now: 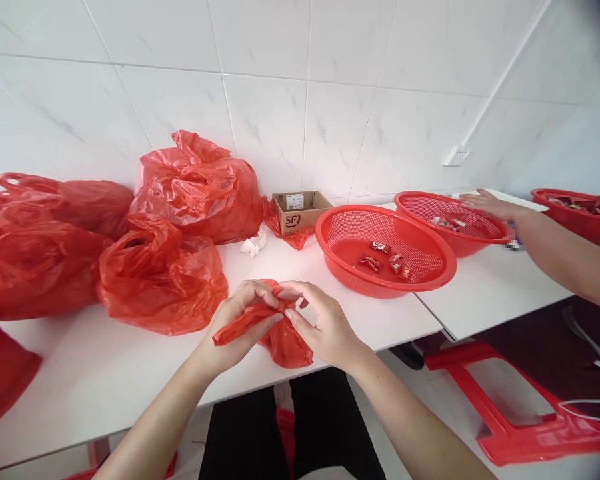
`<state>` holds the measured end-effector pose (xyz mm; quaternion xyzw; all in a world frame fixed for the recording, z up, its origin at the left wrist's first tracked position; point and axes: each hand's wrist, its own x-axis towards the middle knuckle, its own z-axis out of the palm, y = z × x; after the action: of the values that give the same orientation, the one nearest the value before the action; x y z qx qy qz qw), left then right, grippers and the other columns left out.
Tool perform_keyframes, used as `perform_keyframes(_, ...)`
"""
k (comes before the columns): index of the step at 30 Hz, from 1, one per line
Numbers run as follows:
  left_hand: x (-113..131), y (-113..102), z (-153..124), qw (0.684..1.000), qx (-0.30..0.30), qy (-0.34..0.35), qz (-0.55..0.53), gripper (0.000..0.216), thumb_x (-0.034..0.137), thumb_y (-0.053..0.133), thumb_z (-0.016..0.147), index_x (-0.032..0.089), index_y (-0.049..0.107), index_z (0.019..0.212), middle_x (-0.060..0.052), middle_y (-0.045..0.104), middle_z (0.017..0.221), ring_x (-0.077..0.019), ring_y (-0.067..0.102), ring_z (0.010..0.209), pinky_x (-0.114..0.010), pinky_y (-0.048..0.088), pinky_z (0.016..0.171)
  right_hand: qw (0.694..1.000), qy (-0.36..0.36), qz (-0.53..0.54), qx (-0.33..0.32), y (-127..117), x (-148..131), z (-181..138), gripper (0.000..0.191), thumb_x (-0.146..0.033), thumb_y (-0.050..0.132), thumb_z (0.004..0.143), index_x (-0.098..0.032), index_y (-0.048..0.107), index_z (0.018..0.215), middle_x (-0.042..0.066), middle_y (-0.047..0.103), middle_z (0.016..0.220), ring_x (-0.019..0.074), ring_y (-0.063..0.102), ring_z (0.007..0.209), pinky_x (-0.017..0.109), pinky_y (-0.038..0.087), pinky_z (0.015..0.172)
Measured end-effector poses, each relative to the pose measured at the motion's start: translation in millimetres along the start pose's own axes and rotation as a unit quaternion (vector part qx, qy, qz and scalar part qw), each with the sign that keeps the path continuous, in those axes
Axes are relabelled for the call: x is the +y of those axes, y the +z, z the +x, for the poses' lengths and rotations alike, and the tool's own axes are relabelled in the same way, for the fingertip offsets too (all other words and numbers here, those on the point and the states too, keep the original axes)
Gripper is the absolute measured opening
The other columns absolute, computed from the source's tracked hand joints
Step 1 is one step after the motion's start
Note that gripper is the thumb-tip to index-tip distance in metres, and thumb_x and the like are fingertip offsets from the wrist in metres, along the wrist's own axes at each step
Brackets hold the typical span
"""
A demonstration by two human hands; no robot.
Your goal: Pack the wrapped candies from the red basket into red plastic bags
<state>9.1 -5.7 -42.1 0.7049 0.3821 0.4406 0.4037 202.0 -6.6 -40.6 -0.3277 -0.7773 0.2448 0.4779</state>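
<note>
My left hand [240, 319] and my right hand [320, 321] meet over the front edge of the white table [105, 373]. Both pinch the top of a small red plastic bag [285, 343] that rests on the table. The left hand grips its twisted neck, which sticks out to the left. The right hand's fingertips hold the bag's mouth close to the left thumb. What is inside the bag is hidden.
Several filled red plastic bags [160, 277] lie at the left and back. A small cardboard box [300, 210] stands by the wall. A red basket [385, 248] holds a few wrapped candies. Another person's arm [555, 247] reaches into a second basket [450, 220]. A red stool [510, 407] stands below.
</note>
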Motion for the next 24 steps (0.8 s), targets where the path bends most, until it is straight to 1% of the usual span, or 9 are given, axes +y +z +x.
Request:
perform_keyframes(3,-0.9,-3.1,-1.7,1.0,-0.017,0.014,0.008,0.011,0.023,0.061,0.09,0.024,0.053,0.097,-0.001,0.062,0.102,-0.0144,0.065,0.091,-0.029,0.054,0.079,0.998,0.017,0.056,-0.023,2.1,3.2,-3.9,0.039,-0.011,0.051,0.09,-0.025,0.05,0.127,0.005,0.064,0.118,0.0153,0.061,0.107,0.033,0.049,0.095)
perform_keyframes(6,-1.8,-1.6,-2.0,1.0,-0.013,0.014,0.008,0.013,0.022,0.059,0.091,0.025,0.049,0.099,-0.001,0.064,0.1,-0.0144,0.065,0.091,-0.028,0.053,0.078,0.996,0.029,0.076,-0.036,4.8,8.0,-7.2,0.043,-0.009,0.051,0.088,-0.025,0.049,0.128,0.005,0.063,0.118,0.015,0.061,0.106,0.033,0.05,0.095)
perform_keyframes(8,-3.4,1.8,-1.9,0.999,-0.002,0.02,0.031,0.014,0.022,0.058,0.09,0.025,0.047,0.099,0.0,0.065,0.098,-0.015,0.066,0.089,-0.029,0.053,0.076,0.995,0.045,0.084,-0.028,7.0,10.1,-8.2,0.04,-0.009,0.052,0.087,-0.024,0.051,0.124,0.004,0.063,0.11,0.0147,0.061,0.1,0.032,0.051,0.091)
perform_keyframes(10,-6.3,5.9,-2.0,0.996,0.027,0.037,0.078,0.015,0.021,0.057,0.09,0.025,0.045,0.097,0.0,0.065,0.095,-0.0155,0.066,0.086,-0.028,0.053,0.073,0.993,0.066,0.094,-0.011,10.8,9.4,-9.5,0.035,-0.01,0.052,0.087,-0.023,0.052,0.119,0.003,0.063,0.101,0.0144,0.062,0.093,0.031,0.052,0.087)
perform_keyframes(13,-11.3,10.9,-3.0,0.977,0.101,0.076,0.171,0.014,0.018,0.056,0.088,0.025,0.044,0.093,-0.001,0.066,0.099,-0.0152,0.065,0.084,-0.028,0.05,0.073,0.989,0.078,0.122,-0.006,19.7,2.3,-14.2,0.028,-0.013,0.052,0.087,-0.022,0.051,0.114,0.002,0.063,0.094,0.0138,0.062,0.086,0.03,0.052,0.082)
perform_keyframes(16,-12.5,12.8,-3.8,0.96,0.138,0.117,0.214,0.024,0.018,0.063,0.083,0.026,0.049,0.101,0.0,0.066,0.104,-0.0163,0.065,0.089,-0.028,0.05,0.077,0.975,0.106,0.194,-0.015,26.2,-5.5,-18.5,0.02,-0.021,0.056,0.088,-0.022,0.049,0.106,0.0,0.064,0.086,0.0137,0.064,0.08,0.028,0.052,0.074)
perform_keyframes(18,-10.4,12.2,-3.5,0.959,0.135,0.131,0.214,0.032,0.018,0.064,0.082,0.027,0.051,0.11,0.0,0.065,0.104,-0.0156,0.065,0.087,-0.027,0.05,0.078,0.959,0.155,0.237,0.01,24.6,-6.4,-16.7,0.019,-0.03,0.058,0.089,-0.022,0.049,0.104,-0.002,0.062,0.075,0.013,0.063,0.069,0.026,0.051,0.066)
perform_keyframes(21,-4.9,9.3,-1.5,0.955,0.126,0.157,0.217,0.028,0.017,0.058,0.087,0.027,0.054,0.113,-0.001,0.063,0.105,-0.0136,0.064,0.082,-0.026,0.051,0.076,0.947,0.198,0.248,0.043,14.3,-1.7,-6.9,0.025,-0.04,0.059,0.089,-0.02,0.057,0.105,-0.003,0.059,0.07,0.011,0.057,0.061,0.023,0.048,0.058)
perform_keyframes(24,1.3,3.7,0.8,0.939,0.094,0.198,0.266,0.016,0.018,0.06,0.087,0.024,0.061,0.102,-0.002,0.064,0.094,-0.015,0.063,0.082,-0.026,0.049,0.074,0.949,0.194,0.249,-0.007,4.0,3.0,1.4,0.026,-0.042,0.061,0.088,-0.018,0.068,0.095,0.001,0.064,0.08,0.0107,0.057,0.066,0.023,0.048,0.06)
